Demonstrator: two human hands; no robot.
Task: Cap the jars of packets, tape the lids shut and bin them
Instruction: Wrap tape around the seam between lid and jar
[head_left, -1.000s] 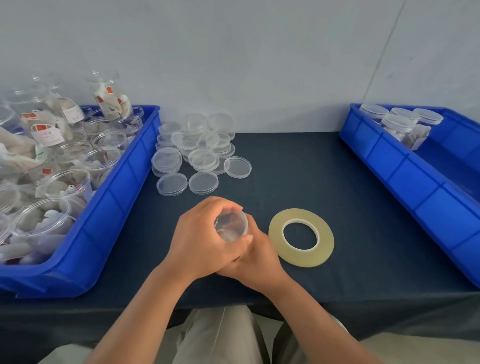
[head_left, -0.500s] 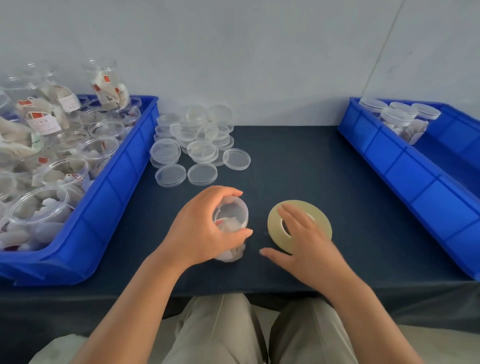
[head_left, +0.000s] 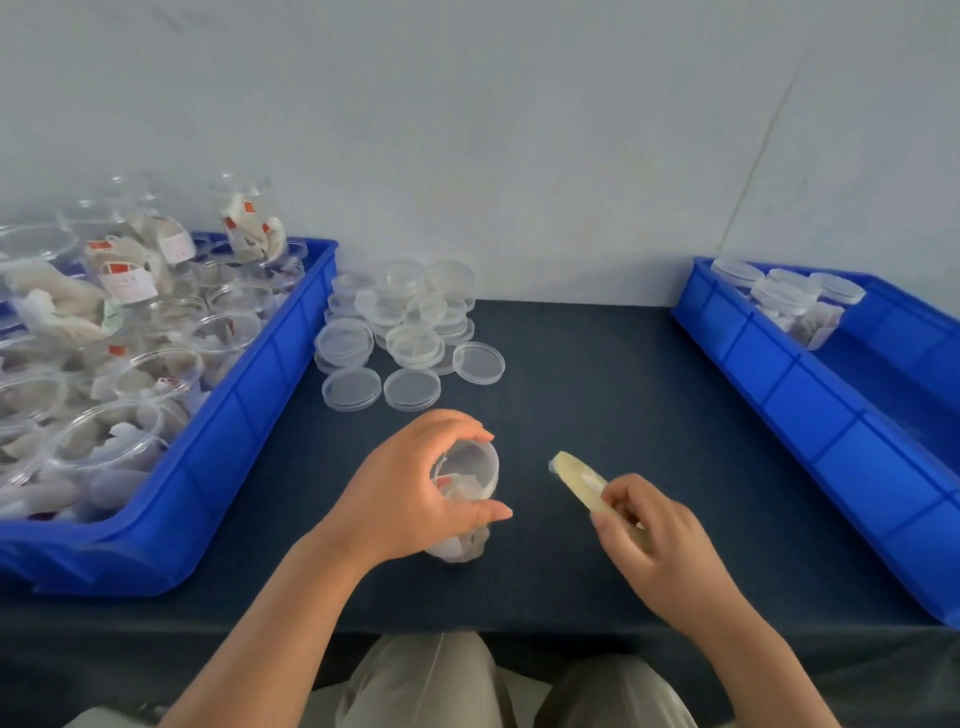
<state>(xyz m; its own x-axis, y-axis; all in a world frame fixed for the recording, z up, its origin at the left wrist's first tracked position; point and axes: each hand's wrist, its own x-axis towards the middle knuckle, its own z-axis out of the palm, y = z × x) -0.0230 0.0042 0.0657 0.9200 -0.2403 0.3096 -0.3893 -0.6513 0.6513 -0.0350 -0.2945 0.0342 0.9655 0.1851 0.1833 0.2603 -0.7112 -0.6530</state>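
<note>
Many clear plastic jars of white packets (head_left: 140, 364) stand open and uncapped in the big blue plastic bin (head_left: 249, 431) at nine o'clock on the dark bench (head_left: 597, 374). Just right of it, at about eleven o'clock, lies a loose pile of clear round plastic lids (head_left: 410, 332).

Near the front edge, around six o'clock, the left hand (head_left: 400, 493) has its grip curled round the top of one clear jar of packets (head_left: 470, 465). The thumb is on the near side and the fingers are over the far rim. The jar's base seems to rest on the bench. It appears to carry a lid, though clear on clear makes that hard to confirm.

Just beside it, toward five o'clock, the right hand (head_left: 654, 540) pinches a yellowish roll of tape (head_left: 574, 478), raised on edge and apart from the jar.

At three o'clock a second blue plastic bin (head_left: 810, 410) holds a few capped jars (head_left: 784, 301) in its far corner.

By this showing the job is early. A few jars are binned and one is in hand at the taping step with no tape visible on it. Most of the stock is left to cap, tape and bin.
</note>
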